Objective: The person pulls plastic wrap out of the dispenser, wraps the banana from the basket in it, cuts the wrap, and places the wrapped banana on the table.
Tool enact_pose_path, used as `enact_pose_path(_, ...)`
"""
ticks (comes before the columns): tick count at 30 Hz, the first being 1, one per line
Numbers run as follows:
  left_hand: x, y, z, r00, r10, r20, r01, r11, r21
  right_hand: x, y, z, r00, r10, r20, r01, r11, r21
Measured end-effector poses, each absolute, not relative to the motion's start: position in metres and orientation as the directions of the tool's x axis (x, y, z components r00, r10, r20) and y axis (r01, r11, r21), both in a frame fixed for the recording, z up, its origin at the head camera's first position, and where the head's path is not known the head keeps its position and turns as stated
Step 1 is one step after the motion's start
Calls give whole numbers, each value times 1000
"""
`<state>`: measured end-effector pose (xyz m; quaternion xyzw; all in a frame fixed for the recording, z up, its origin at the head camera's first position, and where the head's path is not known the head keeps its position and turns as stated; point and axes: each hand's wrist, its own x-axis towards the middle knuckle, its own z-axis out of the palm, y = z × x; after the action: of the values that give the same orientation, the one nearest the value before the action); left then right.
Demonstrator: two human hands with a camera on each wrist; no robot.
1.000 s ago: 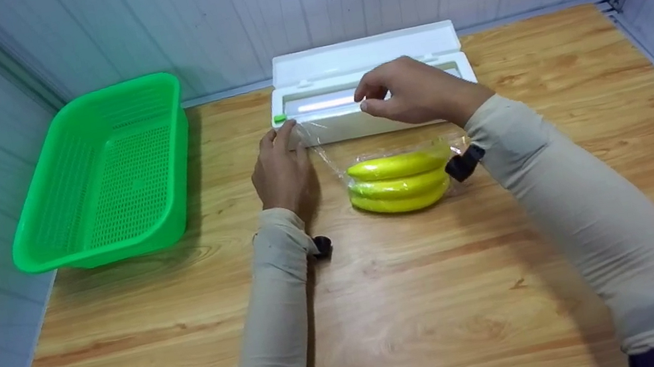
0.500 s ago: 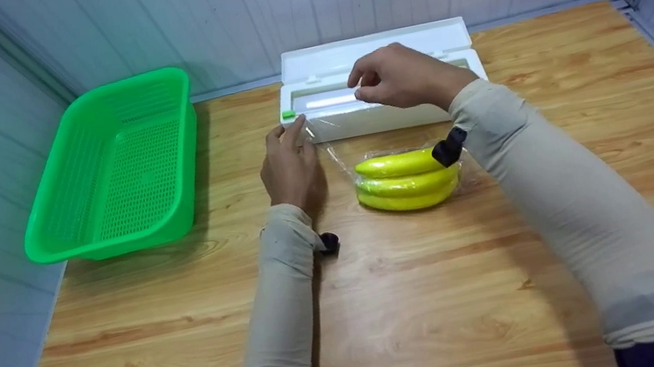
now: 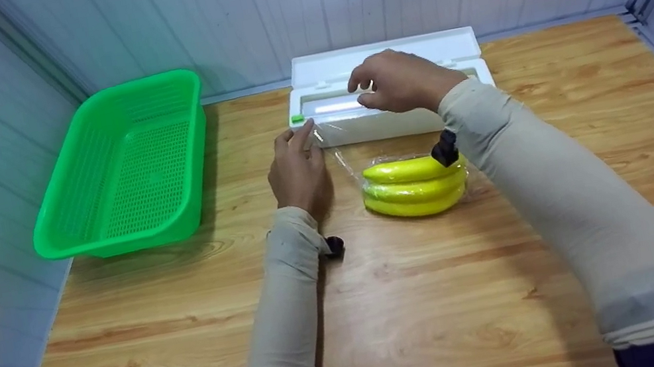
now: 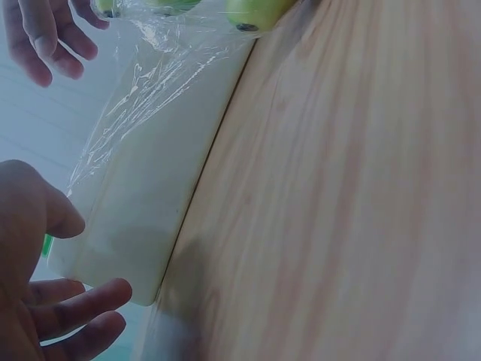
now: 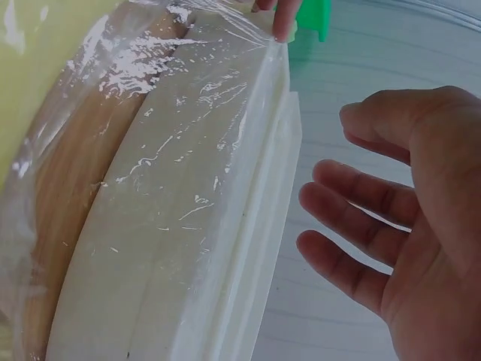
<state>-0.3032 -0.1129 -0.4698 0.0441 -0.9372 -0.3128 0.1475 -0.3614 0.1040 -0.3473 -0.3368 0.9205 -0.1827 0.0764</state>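
A white cling film box (image 3: 381, 125) stands against the back wall with its lid (image 3: 392, 54) raised and a green slider (image 3: 297, 119) at its left end. Clear cling film (image 5: 199, 150) stretches from its front edge to three yellow bananas (image 3: 416, 191), lying wrapped in film on the table. My left hand (image 3: 297, 175) rests at the box's front left corner, a fingertip pressing the film's edge there. My right hand (image 3: 403, 81) hovers above the box opening with its fingers loosely bent and parted. Nothing is between them in the right wrist view.
A green plastic basket (image 3: 203, 185) stands on the table's left, beside the wall. White panel walls (image 3: 231, 19) border the wood-patterned table (image 3: 444, 311) at the back and on both sides.
My right hand has shifted slightly left over the box, and its thumb and fingers have parted a little more. The left hand stays at the corner. The head view has shifted slightly.
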Motion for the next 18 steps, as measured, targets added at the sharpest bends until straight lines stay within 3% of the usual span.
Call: enact_pose_path(18, -304, -109, -471, -953, -171, 250, 21, 786, 617, -374, 73, -344, -682, -730, -43, -701, 669, -248)
